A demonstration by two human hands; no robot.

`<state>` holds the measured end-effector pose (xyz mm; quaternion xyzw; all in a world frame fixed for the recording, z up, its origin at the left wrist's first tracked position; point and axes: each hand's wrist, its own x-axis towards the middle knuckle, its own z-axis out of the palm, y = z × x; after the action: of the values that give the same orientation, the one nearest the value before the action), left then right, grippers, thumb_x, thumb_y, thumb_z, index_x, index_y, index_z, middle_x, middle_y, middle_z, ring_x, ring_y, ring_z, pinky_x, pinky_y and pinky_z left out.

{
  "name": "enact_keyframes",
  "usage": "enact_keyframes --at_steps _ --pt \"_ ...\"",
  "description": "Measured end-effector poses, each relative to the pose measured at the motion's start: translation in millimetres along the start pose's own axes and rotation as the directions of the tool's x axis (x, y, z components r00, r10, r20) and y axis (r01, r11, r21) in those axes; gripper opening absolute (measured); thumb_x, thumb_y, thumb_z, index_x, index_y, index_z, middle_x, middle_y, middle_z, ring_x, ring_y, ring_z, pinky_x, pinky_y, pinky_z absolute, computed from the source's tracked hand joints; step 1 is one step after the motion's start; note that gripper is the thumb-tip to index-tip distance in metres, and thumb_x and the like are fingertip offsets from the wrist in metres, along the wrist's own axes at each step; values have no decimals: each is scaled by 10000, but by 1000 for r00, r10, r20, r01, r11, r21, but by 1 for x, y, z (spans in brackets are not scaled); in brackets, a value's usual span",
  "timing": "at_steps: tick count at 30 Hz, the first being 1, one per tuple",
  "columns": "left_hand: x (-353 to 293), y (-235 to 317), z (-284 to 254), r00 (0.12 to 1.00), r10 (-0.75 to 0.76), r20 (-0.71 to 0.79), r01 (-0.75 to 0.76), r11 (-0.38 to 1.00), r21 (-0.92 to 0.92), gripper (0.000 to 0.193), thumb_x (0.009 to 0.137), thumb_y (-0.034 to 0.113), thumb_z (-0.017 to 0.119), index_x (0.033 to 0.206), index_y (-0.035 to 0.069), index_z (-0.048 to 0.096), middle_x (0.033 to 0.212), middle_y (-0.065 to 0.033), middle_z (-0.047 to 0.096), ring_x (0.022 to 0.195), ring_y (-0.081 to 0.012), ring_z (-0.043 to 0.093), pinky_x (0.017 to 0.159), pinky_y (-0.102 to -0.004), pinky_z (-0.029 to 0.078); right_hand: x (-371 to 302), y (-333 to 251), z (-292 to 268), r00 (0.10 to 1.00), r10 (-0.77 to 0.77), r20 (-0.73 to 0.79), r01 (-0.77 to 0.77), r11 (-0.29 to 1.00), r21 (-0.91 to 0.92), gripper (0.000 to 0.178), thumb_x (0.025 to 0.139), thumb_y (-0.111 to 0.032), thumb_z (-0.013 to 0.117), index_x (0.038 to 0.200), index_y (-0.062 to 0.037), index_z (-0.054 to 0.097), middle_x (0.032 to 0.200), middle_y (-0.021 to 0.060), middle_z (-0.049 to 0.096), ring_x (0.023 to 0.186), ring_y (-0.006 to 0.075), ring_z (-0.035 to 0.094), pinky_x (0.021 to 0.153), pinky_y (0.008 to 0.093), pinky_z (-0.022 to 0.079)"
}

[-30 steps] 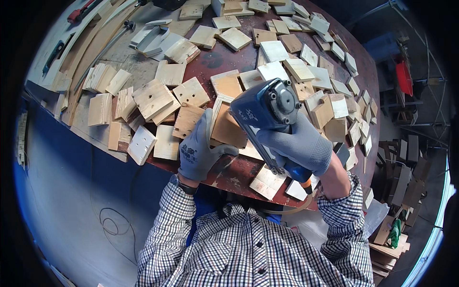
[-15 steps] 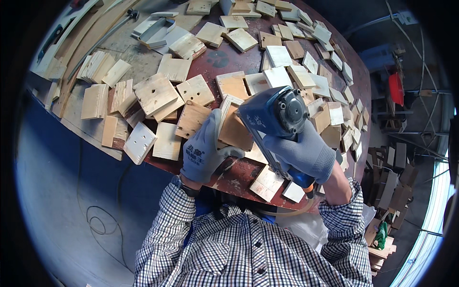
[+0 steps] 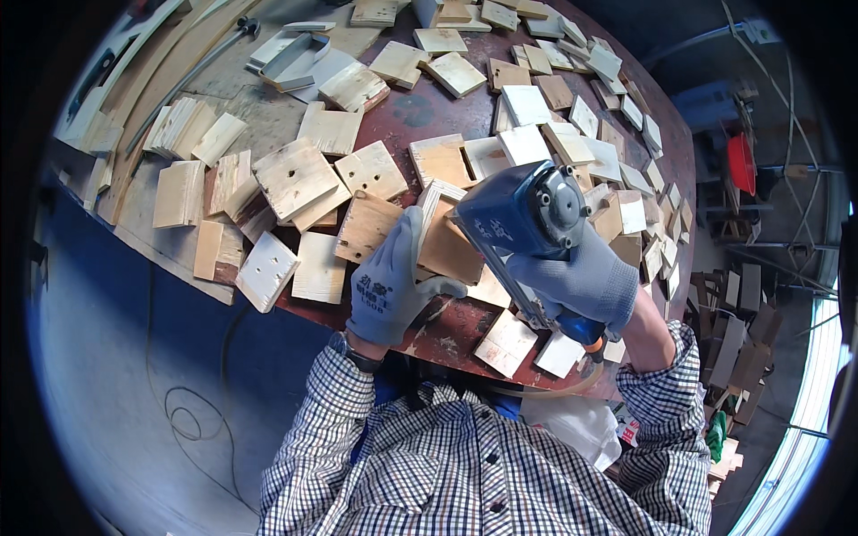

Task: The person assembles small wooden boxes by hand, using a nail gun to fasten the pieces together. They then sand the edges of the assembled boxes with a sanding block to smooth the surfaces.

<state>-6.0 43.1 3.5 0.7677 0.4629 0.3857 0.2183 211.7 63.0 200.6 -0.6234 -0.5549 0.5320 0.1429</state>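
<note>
My right hand [image 3: 585,279], in a grey work glove, is wrapped around the grip of a blue air nail gun [image 3: 509,214]. An orange fitting and a hose are at the lower end of the tool. My left hand [image 3: 391,284], also gloved, grips the left side of a small wooden box [image 3: 451,250], fingers along its edge and thumb at its near side. The nail gun's nose is over the box's right side, and the tool hides part of the box. Whether the nose touches the wood, I cannot tell.
Many small wood blocks and boards [image 3: 295,179] cover the dark red table [image 3: 433,339]. A hammer [image 3: 246,29] and a grey metal bracket [image 3: 304,62] lie at the far left. Stacked wood [image 3: 742,339] and a red basin [image 3: 740,165] are off the right side. A cable [image 3: 183,415] loops on the floor.
The whole view has shifted slightly, so hands, nail gun and box appear a little further right. Both hands keep the same hold.
</note>
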Motion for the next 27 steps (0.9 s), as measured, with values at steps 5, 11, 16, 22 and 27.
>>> enact_keyframes --at_steps 5,11,16,22,27 --pt "0 -3 4 999 25 -29 -25 1000 9 1111 685 549 911 1520 -18 447 1441 -215 616 1275 -350 662 1027 -409 581 3 10 4 998 -61 -9 60 994 -94 319 899 -232 733 1153 -43 698 954 88 749 867 168 699 842 339 575" --pt "3 -4 5 1000 25 15 -26 999 20 1123 710 543 900 1546 -17 401 1479 -227 579 1275 -356 658 1012 -410 590 2 -9 3 998 51 -25 -54 990 -133 310 895 -229 702 1143 -42 709 900 84 749 820 163 699 806 331 575" --pt "6 -1 4 999 28 -18 -28 1000 8 1121 682 514 920 1532 -26 427 1469 -244 586 1275 -365 656 1001 -417 596 -11 14 9 998 12 -66 -16 998 -56 359 889 -289 704 1147 -40 727 919 85 749 842 169 705 834 331 573" --pt "5 3 -5 996 86 23 -87 996 12 691 878 490 771 1472 170 618 1453 -274 588 1315 -426 619 999 -451 578 -62 15 12 991 88 -100 -86 996 22 432 865 -249 736 1247 -54 678 971 67 721 863 149 680 823 323 557" --pt "5 -5 0 987 163 -1 -162 983 85 750 860 565 729 1483 174 584 1436 -279 581 1230 -403 671 907 -442 616 -64 18 17 984 170 -57 -166 984 68 399 860 -190 742 1223 -51 651 824 8 664 644 81 620 591 266 522"
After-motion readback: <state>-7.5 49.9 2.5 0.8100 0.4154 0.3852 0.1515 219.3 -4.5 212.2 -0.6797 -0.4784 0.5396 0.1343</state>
